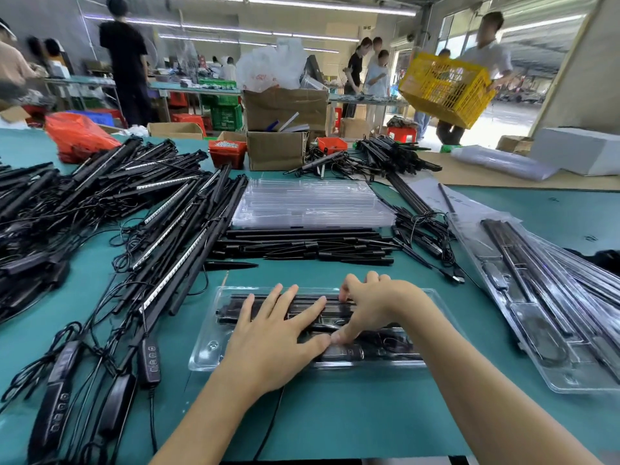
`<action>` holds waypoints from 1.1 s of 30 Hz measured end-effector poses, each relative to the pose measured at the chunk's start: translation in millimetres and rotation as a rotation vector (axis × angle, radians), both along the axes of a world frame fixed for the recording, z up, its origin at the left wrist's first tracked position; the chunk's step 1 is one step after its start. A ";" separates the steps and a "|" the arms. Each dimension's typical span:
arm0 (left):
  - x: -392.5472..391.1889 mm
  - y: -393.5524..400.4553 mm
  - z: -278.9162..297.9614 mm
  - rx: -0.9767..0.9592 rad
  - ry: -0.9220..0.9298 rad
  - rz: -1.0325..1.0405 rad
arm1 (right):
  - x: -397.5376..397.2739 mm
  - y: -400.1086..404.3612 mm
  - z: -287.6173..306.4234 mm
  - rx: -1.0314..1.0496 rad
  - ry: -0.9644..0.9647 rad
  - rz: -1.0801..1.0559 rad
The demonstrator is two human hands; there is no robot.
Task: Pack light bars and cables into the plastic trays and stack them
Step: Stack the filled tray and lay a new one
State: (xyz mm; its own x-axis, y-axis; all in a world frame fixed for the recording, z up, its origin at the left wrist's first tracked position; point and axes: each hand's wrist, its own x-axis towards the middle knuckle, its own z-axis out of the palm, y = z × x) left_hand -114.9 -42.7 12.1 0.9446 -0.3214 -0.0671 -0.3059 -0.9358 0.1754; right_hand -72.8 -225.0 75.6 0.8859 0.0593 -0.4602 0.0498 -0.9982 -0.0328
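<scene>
Where hands [268, 337] press, teal table [335, 414] shows.

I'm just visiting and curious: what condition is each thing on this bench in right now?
Left hand: flat, fingers spread, pressing on the front tray.
Right hand: fingertips pushing parts into the tray.
Front tray: open, partly filled.
Empty trays: stacked.
Packed trays: filled, piled at right.
Light bars: loose, tangled.

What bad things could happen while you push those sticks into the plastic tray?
The thin tray might crack or bend under both pressing hands, left and right. A cable could get pinched beneath the light bars. An elbow might also catch the packed trays stacked close on the right.
</scene>
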 end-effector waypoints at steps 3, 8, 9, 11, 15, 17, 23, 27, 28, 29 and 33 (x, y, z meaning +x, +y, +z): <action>-0.7 -1.5 0.2 0.023 -0.001 -0.004 | 0.3 5.0 -1.4 -0.006 -0.005 -0.026; -2.7 -2.2 0.5 0.042 -0.006 0.002 | -1.1 10.7 -3.0 -0.044 -0.025 -0.054; -2.5 -2.3 1.0 0.041 -0.002 0.004 | -0.8 10.7 -2.7 -0.045 -0.026 -0.058; -1.7 -3.3 2.4 0.033 0.015 0.010 | 0.1 11.1 -1.8 -0.047 -0.027 -0.067; 0.1 -5.4 4.1 0.047 0.050 0.007 | 1.9 13.9 -2.2 -0.052 -0.030 -0.077; 1.1 -5.9 3.9 0.047 0.052 0.007 | 2.3 12.9 -4.4 -0.049 -0.043 -0.082; 1.6 -5.1 -0.4 0.044 0.035 0.001 | 4.1 16.9 -7.9 -0.056 -0.065 -0.070; 0.6 -4.3 -3.7 0.033 0.004 -0.001 | 4.5 12.2 -7.8 -0.031 -0.050 -0.072; 0.1 -4.3 -4.6 0.020 -0.011 0.003 | 5.3 11.5 -6.9 -0.030 -0.047 -0.069; -0.8 -4.2 -5.9 0.008 -0.024 0.006 | 5.6 10.8 -6.4 -0.030 -0.042 -0.066; -2.1 -3.6 -5.6 -0.024 -0.050 0.008 | 4.9 6.0 -5.6 0.018 -0.035 -0.068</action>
